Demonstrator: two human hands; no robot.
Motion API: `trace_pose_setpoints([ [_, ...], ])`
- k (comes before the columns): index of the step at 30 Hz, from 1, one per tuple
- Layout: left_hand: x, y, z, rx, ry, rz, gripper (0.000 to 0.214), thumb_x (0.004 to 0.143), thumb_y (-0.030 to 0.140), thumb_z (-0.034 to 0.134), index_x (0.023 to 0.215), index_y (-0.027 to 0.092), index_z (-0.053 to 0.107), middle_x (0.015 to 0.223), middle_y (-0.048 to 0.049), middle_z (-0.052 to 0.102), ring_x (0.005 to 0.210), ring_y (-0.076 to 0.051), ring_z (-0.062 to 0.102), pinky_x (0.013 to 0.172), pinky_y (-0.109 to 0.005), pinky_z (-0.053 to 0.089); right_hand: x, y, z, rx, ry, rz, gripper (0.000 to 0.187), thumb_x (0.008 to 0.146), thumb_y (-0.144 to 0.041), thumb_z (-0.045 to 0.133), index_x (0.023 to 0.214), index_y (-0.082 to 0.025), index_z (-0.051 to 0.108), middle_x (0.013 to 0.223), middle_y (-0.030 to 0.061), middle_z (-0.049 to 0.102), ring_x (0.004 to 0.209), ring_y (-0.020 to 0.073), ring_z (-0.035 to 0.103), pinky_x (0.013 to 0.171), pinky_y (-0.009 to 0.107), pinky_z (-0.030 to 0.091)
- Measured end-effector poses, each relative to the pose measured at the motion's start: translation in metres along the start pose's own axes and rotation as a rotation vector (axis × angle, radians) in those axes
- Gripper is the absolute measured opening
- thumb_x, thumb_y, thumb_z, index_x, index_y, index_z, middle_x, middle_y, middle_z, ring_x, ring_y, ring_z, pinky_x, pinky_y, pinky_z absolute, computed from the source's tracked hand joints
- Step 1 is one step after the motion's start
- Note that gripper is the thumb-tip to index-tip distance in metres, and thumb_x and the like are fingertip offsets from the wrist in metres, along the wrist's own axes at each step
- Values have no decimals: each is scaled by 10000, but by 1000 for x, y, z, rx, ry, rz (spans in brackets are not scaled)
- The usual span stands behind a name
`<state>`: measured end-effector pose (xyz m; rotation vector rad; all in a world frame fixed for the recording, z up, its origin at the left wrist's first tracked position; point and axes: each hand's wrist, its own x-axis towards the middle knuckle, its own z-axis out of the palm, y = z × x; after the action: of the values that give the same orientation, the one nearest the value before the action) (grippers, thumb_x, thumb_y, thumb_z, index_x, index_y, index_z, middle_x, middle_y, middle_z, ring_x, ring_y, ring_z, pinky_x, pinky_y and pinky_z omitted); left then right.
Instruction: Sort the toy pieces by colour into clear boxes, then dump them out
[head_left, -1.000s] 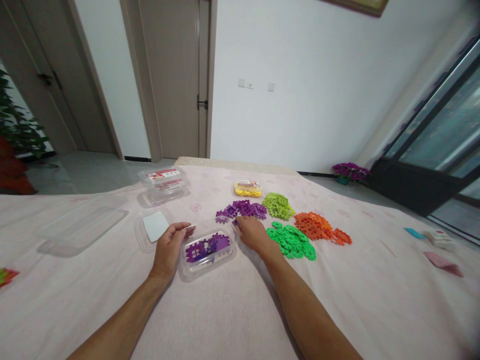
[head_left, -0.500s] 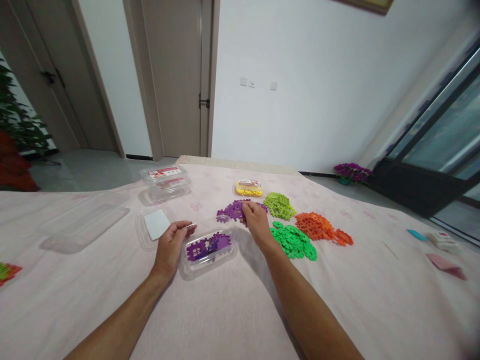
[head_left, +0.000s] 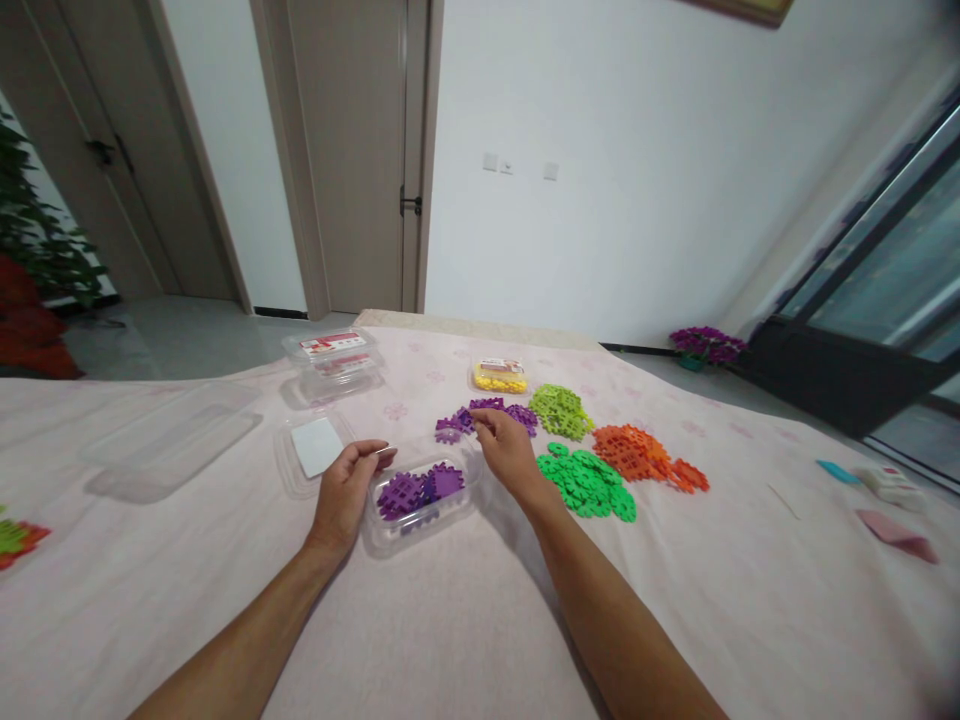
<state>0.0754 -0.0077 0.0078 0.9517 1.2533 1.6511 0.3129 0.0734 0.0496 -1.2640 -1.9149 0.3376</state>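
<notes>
Pale pink cloth (head_left: 465,640) covers the surface in front of a white wall (head_left: 570,250). From the head camera, purple pieces (head_left: 405,495) lie inside a clear container (head_left: 386,548) between the hands. The left hand (head_left: 346,492) is at its left side, fingers curved; whether they grip the rim I cannot tell. The right hand (head_left: 508,455) reaches the purple pile (head_left: 487,404) beyond, fingertips bunched together, any piece between them unclear. Green pieces (head_left: 585,480) lie just right of that hand, orange pieces (head_left: 630,452) farther right.
</notes>
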Motion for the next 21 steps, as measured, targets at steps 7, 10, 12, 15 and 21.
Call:
trace_pose_setpoints([
  [7, 2, -1, 1, -4, 23, 13, 299, 760, 390, 686, 966, 174, 676, 947, -94, 770, 958, -244, 709, 954, -412, 495, 13, 34, -3, -288, -14, 121, 378, 878, -163, 517, 1221, -182, 675, 1232, 76, 697, 1167, 217, 605, 1058, 349, 395],
  [10, 3, 2, 2, -25, 72, 17, 299, 740, 386, 695, 949, 172, 677, 914, -87, 771, 945, -245, 713, 947, -413, 501, 21, 35, 4, -408, -57, 61, 418, 904, -260, 558, 1307, -164, 615, 1283, 106, 664, 1199, 246, 566, 1076, 366, 356],
  [12, 4, 3, 2, -39, 105, 13, 297, 730, 382, 699, 941, 174, 676, 901, -82, 771, 943, -245, 715, 946, -413, 502, 25, 33, 11, -465, -107, -35, 506, 899, -350, 603, 1367, -163, 563, 1356, 119, 614, 1257, 266, 512, 1095, 379, 326],
  [15, 6, 1, 0, -51, 120, 6, 286, 726, 372, 702, 934, 178, 675, 893, -77, 772, 933, -240, 715, 949, -412, 501, 28, 28, 22, -530, -176, -162, 644, 877, -458, 646, 1439, -186, 488, 1465, 124, 517, 1353, 296, 408, 1123, 411, 277],
  [21, 7, -1, -1, -51, 114, 4, 282, 732, 363, 697, 940, 175, 673, 898, -78, 770, 945, -240, 713, 965, -422, 492, 26, 18, 30, -582, -311, -251, 418, 959, -434, 548, 1336, -256, 576, 1258, 91, 661, 1191, 251, 538, 1051, 380, 323],
])
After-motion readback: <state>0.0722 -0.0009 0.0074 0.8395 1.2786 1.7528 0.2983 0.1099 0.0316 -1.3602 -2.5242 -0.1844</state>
